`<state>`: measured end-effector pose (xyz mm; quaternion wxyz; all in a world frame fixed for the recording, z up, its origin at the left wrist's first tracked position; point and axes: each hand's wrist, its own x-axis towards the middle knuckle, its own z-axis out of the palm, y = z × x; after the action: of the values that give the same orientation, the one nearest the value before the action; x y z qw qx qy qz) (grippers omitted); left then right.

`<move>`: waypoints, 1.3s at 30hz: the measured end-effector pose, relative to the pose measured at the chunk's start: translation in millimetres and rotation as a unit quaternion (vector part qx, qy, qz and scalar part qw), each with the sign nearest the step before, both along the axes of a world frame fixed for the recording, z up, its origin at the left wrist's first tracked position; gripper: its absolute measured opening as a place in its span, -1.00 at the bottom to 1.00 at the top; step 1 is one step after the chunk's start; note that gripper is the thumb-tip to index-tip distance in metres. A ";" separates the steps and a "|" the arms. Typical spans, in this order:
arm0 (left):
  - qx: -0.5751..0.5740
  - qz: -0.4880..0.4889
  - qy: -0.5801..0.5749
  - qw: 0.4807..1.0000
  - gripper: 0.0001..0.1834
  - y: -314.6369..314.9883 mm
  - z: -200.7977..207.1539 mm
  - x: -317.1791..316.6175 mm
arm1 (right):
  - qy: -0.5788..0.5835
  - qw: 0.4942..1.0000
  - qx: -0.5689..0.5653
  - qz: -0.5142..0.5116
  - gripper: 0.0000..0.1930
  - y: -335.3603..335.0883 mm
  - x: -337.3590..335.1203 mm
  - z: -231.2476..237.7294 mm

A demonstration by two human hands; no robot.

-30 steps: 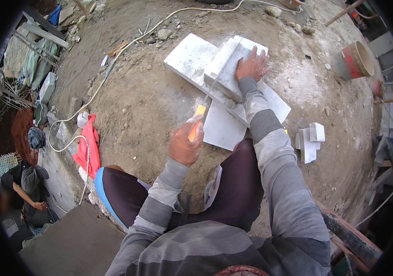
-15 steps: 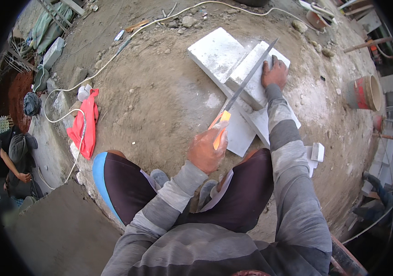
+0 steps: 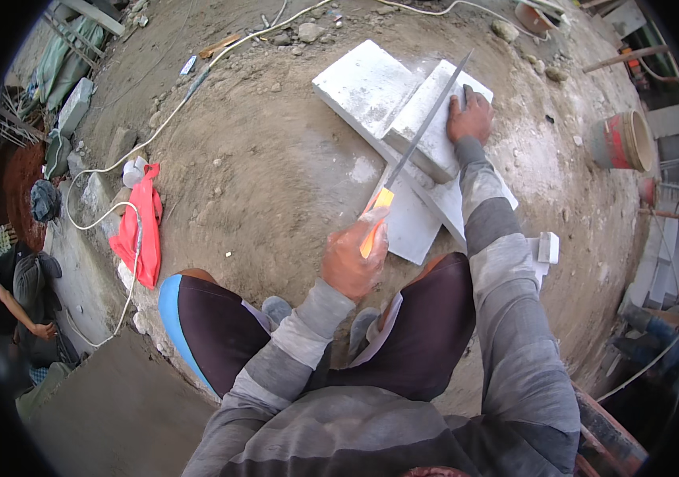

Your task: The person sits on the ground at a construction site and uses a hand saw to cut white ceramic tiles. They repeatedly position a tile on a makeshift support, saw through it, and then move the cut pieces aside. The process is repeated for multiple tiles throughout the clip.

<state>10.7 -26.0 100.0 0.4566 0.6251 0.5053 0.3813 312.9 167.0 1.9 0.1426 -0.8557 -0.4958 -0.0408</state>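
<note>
- Nearest, the person's two knees (image 3: 224,330) are bent, above the dirt ground (image 3: 252,183).
- The left hand (image 3: 355,258) is closed around the orange-yellow handle of a saw (image 3: 413,147), whose long blade slants away to the upper right.
- Just right of the right forearm, small white offcuts (image 3: 547,248) lie on the ground, partly hidden by the sleeve.
- The saw's blade passes over a thick white block (image 3: 439,140); whether its teeth touch cannot be told.
- The right hand (image 3: 470,118) rests on that block, right of the blade, thumb apart from the fingers.
- Beneath the block lie flat white slabs (image 3: 365,86), jutting out at angles.
- Well apart, left, a red cloth (image 3: 142,230) lies on the ground.
- Farther right sits a tilted bucket (image 3: 613,143) with a red patch.
</note>
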 end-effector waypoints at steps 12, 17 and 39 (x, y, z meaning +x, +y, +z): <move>-0.031 -0.011 0.007 0.999 -0.74 10.6 -1.9 -11.0 | 0.024 0.999 0.018 -0.013 -0.45 -1.4 -3.3 2.3; 0.004 -0.005 0.021 1.000 -0.74 14.9 8.5 -5.0 | 0.028 0.999 0.010 -0.017 -0.46 -1.5 -6.3 6.3; -0.014 -0.035 0.050 0.998 -0.74 12.8 16.3 -6.8 | 0.010 1.000 0.003 -0.002 -0.49 0.6 0.8 -0.3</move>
<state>4.0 -13.2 116.3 0.4524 0.6546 0.5103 0.3262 313.7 167.7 1.6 0.1504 -0.8564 -0.4927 -0.0340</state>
